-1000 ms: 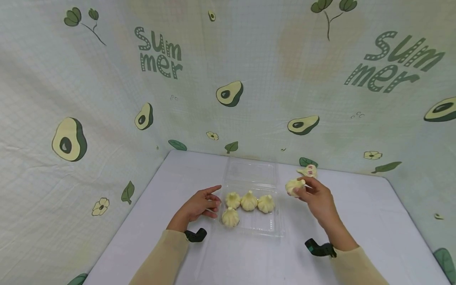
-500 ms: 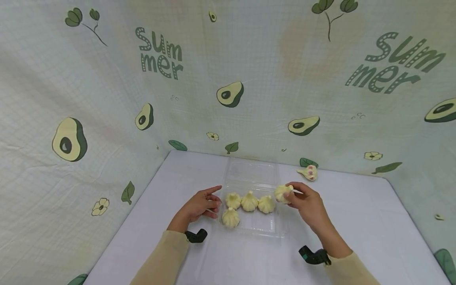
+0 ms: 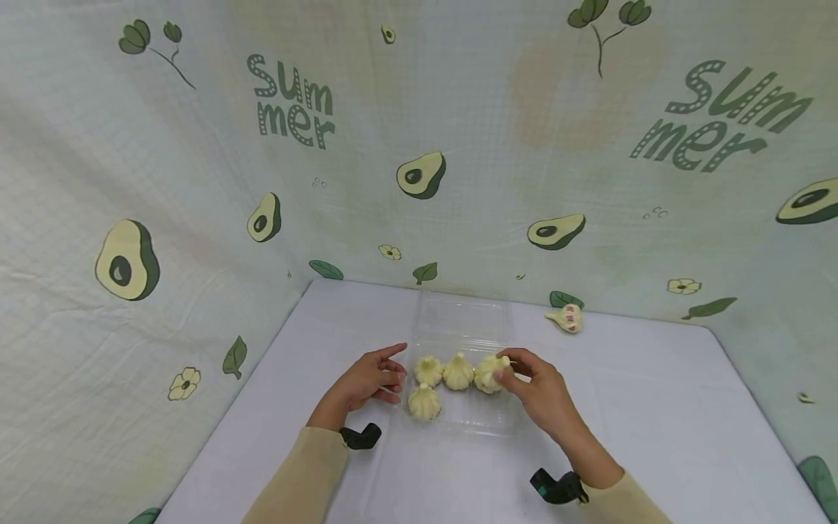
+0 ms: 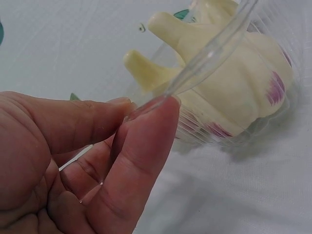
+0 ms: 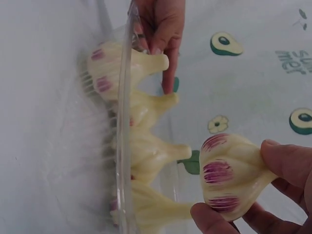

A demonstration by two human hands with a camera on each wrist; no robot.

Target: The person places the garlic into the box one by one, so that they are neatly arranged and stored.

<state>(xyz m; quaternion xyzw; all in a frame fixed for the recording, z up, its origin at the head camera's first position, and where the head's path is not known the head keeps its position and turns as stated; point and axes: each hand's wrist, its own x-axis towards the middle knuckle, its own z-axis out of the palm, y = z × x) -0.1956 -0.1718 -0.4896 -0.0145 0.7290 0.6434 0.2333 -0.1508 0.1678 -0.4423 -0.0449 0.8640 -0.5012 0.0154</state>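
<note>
"What does the right hand (image 3: 548,397) hold?"
"A garlic bulb (image 5: 229,175), pinched, stem end towards the palm."
"And below the bulb?"
"The right end of the clear box (image 3: 471,419); the left hand (image 3: 360,378) pinches its left rim."

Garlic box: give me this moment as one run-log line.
left grip: pinches box rim; right grip: holds garlic bulb over box; four bulbs in box; loose bulb on table; lid open
</note>
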